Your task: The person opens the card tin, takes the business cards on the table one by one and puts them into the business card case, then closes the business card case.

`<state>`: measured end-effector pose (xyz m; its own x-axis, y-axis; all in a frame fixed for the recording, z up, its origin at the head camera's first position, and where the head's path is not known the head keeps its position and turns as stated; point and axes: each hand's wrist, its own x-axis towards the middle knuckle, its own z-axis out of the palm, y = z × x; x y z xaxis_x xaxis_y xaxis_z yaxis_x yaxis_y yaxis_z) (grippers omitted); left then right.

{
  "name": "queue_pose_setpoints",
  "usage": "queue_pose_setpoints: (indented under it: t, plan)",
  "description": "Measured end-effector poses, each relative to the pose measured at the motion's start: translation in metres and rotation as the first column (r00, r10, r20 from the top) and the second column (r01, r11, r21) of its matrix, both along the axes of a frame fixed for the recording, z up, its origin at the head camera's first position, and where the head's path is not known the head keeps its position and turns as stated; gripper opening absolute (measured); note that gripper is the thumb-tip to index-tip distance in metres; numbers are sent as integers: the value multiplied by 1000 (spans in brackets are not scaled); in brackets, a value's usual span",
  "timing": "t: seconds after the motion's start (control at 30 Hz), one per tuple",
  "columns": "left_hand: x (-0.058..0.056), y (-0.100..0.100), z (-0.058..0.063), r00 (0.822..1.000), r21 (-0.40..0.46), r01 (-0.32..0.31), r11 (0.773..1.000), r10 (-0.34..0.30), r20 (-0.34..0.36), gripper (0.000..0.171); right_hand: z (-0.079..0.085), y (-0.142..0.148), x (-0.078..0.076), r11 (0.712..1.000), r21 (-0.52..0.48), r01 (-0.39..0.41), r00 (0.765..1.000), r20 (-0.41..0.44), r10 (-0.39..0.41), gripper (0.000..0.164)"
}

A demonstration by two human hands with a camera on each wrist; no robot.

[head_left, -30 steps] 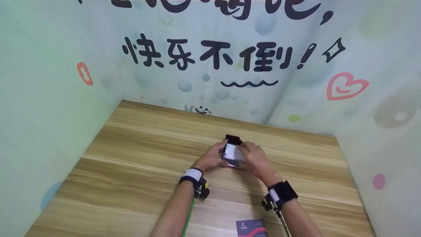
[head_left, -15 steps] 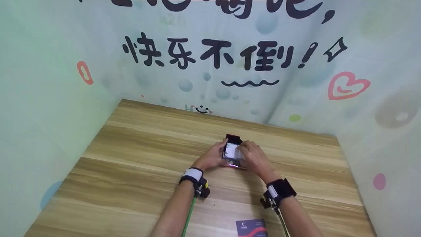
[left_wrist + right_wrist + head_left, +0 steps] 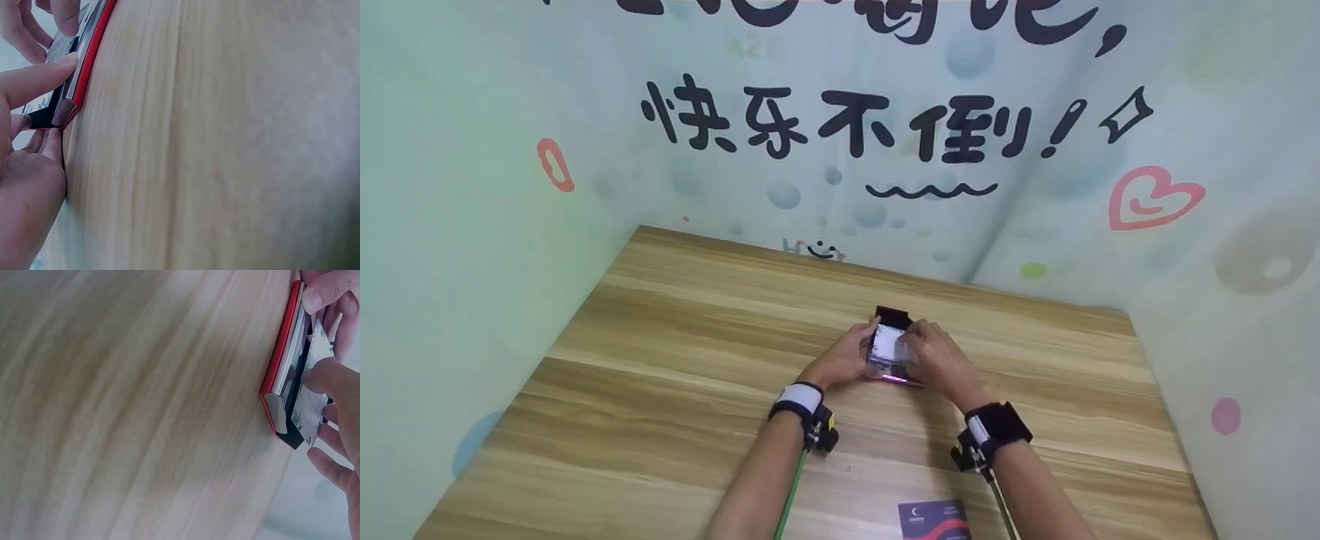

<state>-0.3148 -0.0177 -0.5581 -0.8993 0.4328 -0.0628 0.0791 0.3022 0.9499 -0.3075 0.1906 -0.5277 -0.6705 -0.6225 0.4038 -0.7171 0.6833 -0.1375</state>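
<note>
A business card case [image 3: 892, 315] with red outer edges, a silvery frame and a raised black flap stands open at the middle of the table. My left hand [image 3: 841, 358] grips its left side, the thumb resting on the frame in the left wrist view, where the red edge of the case [image 3: 90, 64] shows. Over the case's opening my right hand [image 3: 945, 366] pinches a white card with a leafy print [image 3: 886, 343]. In the right wrist view this card [image 3: 313, 405] sits tilted up from the frame, thumb on its face and fingers behind.
A dark blue business card with a red wave [image 3: 934, 519] lies on the wooden table [image 3: 660, 360] near the front, between the forearms. Printed cloth walls [image 3: 840, 187] stand along the back and both sides. Each wrist wears a strapped camera with a cable.
The right wrist has shifted slightly left, its fingers still on the white card. The left hand and the case have stayed almost in place.
</note>
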Motion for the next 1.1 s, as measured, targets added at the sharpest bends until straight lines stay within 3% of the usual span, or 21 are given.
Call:
queue_pose_setpoints:
  t: [0.23,0.73,0.93,1.1]
  plan:
    - [0,0,0,1000,43,10,999,-10,10,101,-3,0,1,1000,-26,-8,1000,0,8,37]
    - [-2,1,1,1000,-34,7,999,-7,6,104,-1,-3,-5,999,38,9,996,86,-12,31]
    - [-2,1,1,1000,-5,7,1000,-7,24,103,-4,-3,-4,999,31,35,991,128,-39,27]
    - [-1,0,0,1000,0,3,1000,-3,29,102,-9,-3,-1,998,28,54,992,112,-57,29]
